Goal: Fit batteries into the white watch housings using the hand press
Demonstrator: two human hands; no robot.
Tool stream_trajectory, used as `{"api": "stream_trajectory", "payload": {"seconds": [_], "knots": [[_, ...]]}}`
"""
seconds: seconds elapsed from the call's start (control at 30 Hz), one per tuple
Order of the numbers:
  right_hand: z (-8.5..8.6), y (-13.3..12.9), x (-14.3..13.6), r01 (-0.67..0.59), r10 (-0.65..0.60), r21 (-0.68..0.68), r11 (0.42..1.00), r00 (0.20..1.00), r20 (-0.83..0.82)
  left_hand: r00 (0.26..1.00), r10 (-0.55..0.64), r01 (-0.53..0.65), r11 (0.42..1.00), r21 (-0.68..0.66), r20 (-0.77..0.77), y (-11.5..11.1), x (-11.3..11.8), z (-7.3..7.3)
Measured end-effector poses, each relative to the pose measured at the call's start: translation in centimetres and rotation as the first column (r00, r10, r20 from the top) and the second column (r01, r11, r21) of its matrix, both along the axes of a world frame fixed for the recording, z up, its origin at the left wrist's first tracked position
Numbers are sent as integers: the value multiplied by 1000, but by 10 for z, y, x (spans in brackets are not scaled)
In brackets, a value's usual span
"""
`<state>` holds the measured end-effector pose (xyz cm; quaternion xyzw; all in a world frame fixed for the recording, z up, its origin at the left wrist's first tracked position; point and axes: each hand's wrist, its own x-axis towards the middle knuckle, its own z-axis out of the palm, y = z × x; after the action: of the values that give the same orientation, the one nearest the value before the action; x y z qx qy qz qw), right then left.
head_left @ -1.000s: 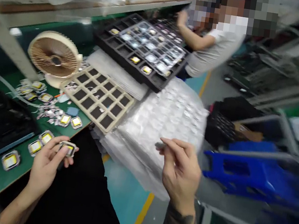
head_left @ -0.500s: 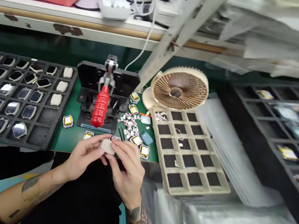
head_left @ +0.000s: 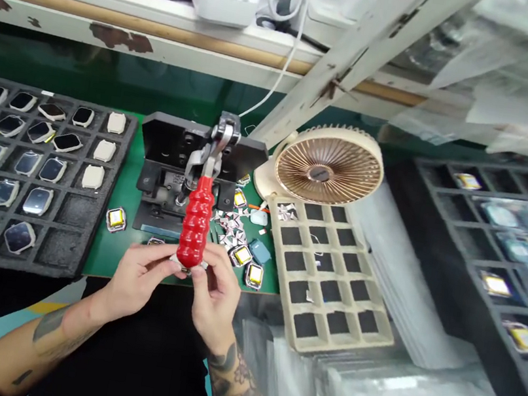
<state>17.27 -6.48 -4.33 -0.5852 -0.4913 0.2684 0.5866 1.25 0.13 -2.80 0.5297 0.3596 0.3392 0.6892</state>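
Observation:
Both hands pinch one small pale smartwatch (head_left: 203, 264) at the table's front edge. My left hand (head_left: 138, 275) grips its left side with thumb and fingers. On its right side, the thumb and fingers of my right hand (head_left: 216, 289) are closed. The red ribbed handle (head_left: 196, 224) of a black toggle press (head_left: 165, 193) stands in front of the watch and hides most of it. Close by on the green mat lie open watch cases with yellow-edged insides, one left of the press (head_left: 116, 219) and one right of my right hand (head_left: 253, 276).
A black tray (head_left: 78, 210) of smartwatches stands at left. Paper scraps (head_left: 230, 227) lie beside the press. A beige fan (head_left: 323, 167) stands behind a cream compartment tray (head_left: 286, 314). Farther right are plastic bags (head_left: 378, 394) and another black tray (head_left: 435, 250). A shelf (head_left: 207, 47) crosses above.
The view has shifted, and the red handle now overlaps the watch, which showed its pale face before. Both hands still hold it; the right fingers have drawn in around its side.

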Motion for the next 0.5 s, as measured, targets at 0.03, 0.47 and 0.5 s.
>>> {"api": "stream_trajectory", "payload": {"seconds": [0.03,0.47,0.5], "knots": [[-1,0,-2,13,-13,5,1000,1000,9,1000,16,-15,999,44,-27,0,0,-2],[89,101,35,-277,-326,630,725,668,669,972,216,-194,958,-209,88,17,-24,-7],[89,109,35,-309,-315,627,715,658,684,972,220,-195,955,-225,88,16,-27,-7]]}}
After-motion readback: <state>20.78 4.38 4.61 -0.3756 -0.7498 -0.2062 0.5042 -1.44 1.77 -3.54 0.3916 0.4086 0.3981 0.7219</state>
